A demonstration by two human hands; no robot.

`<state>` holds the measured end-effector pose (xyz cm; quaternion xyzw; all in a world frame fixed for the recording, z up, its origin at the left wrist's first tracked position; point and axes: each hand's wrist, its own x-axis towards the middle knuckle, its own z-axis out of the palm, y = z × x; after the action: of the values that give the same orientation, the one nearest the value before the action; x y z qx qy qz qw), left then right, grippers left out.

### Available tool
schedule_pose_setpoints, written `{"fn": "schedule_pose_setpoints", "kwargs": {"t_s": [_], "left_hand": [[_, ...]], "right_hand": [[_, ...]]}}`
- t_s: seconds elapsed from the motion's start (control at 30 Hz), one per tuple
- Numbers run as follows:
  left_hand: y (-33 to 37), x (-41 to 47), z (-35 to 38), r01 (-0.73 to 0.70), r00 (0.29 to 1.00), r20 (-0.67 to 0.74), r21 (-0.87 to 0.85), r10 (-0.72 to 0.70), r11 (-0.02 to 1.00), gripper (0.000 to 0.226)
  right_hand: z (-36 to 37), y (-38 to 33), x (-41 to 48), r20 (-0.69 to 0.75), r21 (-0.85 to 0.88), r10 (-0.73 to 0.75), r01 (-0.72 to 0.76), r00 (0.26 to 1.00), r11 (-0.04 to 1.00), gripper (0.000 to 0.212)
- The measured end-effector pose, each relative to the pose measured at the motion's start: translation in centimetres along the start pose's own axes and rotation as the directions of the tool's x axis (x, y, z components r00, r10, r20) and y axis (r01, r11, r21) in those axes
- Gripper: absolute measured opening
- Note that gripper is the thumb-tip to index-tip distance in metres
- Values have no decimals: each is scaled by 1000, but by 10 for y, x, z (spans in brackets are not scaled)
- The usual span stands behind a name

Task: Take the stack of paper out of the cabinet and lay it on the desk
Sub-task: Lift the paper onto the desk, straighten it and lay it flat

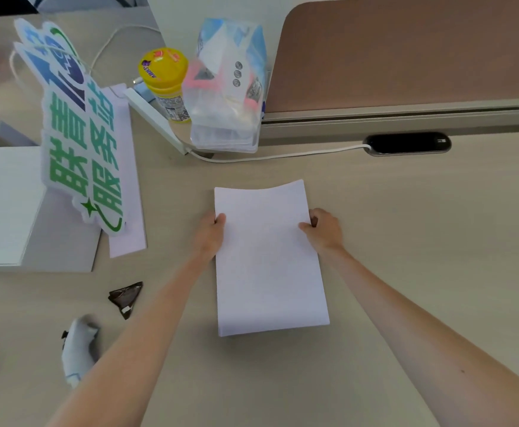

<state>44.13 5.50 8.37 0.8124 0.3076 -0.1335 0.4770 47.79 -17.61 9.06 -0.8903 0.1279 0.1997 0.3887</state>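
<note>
I am holding the stack of paper (269,257) with both hands, low over the desk (421,226) or just touching it; I cannot tell which. My left hand (210,234) is pinching the left long edge, thumb on top and the other fingers hidden under the sheets. My right hand (324,231) is pinching the right long edge the same way.

The paper is sitting in front of the clear plastic bag (225,87), with bare desk between them. The far edge is curving up a little, so I think the stack is thin, light and floppy. The sheets could slide apart, so holding both long sides near the middle feels best.
</note>
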Motion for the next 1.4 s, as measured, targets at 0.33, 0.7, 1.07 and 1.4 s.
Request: {"fn": "schedule_pose_setpoints", "kwargs": {"t_s": [0.33, 0.7, 1.07, 1.4], "left_hand": [[-9, 6, 7, -55, 968, -214, 340, 134, 939, 25], [-30, -26, 1, -137, 967, -235, -134, 103, 981, 27], [-65, -93, 10, 6, 977, -206, -264, -62, 964, 18], [-52, -120, 13, 69, 968, -218, -258, -127, 964, 29]], "right_hand": [[15, 6, 2, -133, -25, -22, 19, 991, 1000, 23], [15, 29, -48, -179, 160, 74, -46, 981, 986, 21], [22, 55, -112, -88, 123, 88, -76, 992, 989, 21], [22, 51, -121, -11, 46, 83, -83, 996, 995, 41]]}}
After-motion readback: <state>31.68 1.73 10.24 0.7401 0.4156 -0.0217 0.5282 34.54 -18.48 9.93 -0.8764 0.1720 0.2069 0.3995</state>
